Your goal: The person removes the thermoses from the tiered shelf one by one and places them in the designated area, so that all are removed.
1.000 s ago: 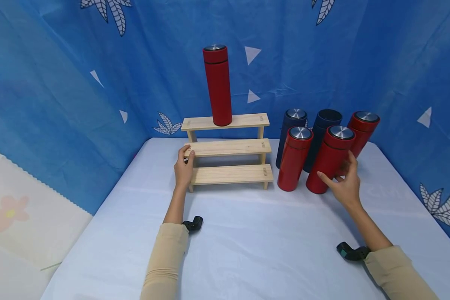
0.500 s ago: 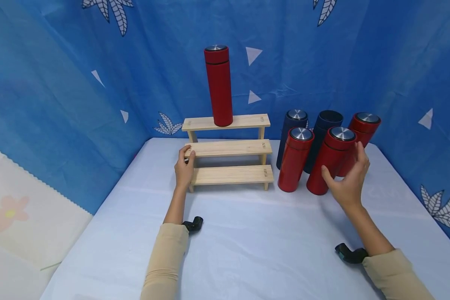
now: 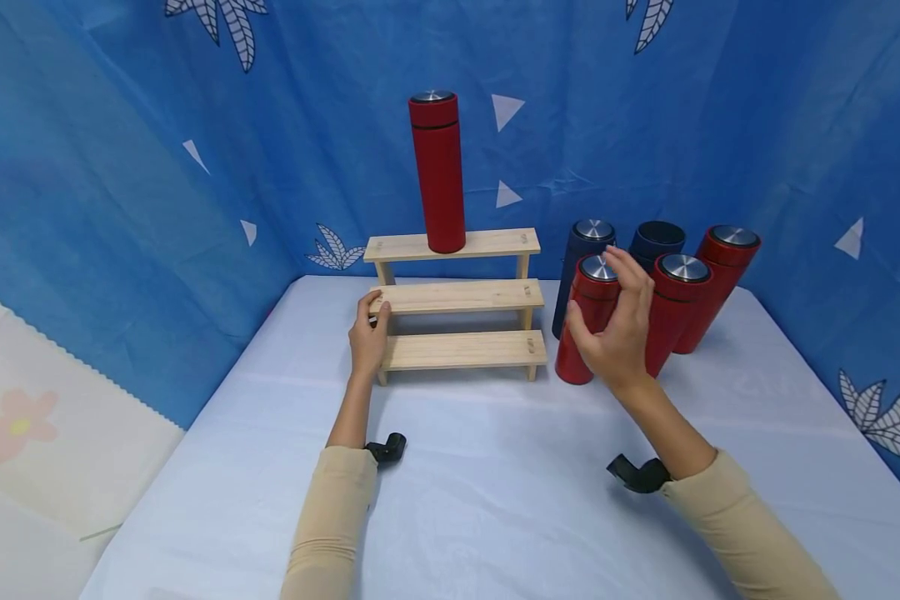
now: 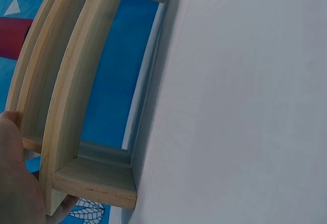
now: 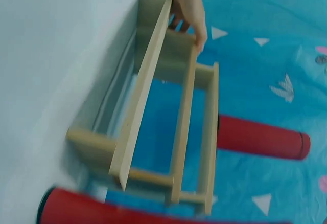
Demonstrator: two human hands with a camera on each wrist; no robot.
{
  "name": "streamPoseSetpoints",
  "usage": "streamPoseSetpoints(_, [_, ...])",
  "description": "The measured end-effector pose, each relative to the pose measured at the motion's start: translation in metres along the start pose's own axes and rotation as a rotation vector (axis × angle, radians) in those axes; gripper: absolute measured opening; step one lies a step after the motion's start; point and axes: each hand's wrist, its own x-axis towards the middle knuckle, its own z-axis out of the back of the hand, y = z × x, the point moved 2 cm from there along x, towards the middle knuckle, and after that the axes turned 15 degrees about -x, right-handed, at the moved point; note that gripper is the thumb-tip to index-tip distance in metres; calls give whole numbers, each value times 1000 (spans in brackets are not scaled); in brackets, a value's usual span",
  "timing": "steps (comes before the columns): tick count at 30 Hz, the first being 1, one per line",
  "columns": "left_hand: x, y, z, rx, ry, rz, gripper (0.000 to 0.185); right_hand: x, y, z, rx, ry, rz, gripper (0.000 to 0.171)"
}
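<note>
A three-step wooden shelf (image 3: 457, 296) stands at the back of the white table (image 3: 495, 483). One red bottle (image 3: 437, 171) stands upright on its top step. My left hand (image 3: 367, 337) grips the shelf's left end, thumb on the middle step; the right wrist view shows its fingers (image 5: 189, 9) curled round that end. My right hand (image 3: 615, 329) hovers with spread fingers in front of the nearest red bottle (image 3: 581, 350), thumb by its body, holding nothing. In the left wrist view the shelf (image 4: 66, 106) fills the left side beside my hand (image 4: 13, 183).
Right of the shelf stand two more red bottles (image 3: 675, 308) (image 3: 720, 275) and two dark blue ones (image 3: 581, 246) (image 3: 656, 237), close together. Blue patterned cloth (image 3: 120, 167) walls the table on three sides. The table's front half is bare white cloth.
My right hand moved left, from the middle red bottle to the red bottle nearest the shelf. The left hand and the shelf stayed put.
</note>
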Motion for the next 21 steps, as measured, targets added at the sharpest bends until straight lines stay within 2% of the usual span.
streamPoseSetpoints(5, [1,0,0,2,-1,6,47,11,17,-40,85,73,58,61])
streamPoseSetpoints(8, [1,0,1,6,-4,11,47,19,24,-66,126,137,61,61])
streamPoseSetpoints(16, [0,0,2,7,-6,6,46,53,37,-124,213,323,-86,69])
streamPoseSetpoints(21, [1,-1,1,11,-6,16,46,86,42,-146,220,337,-144,76])
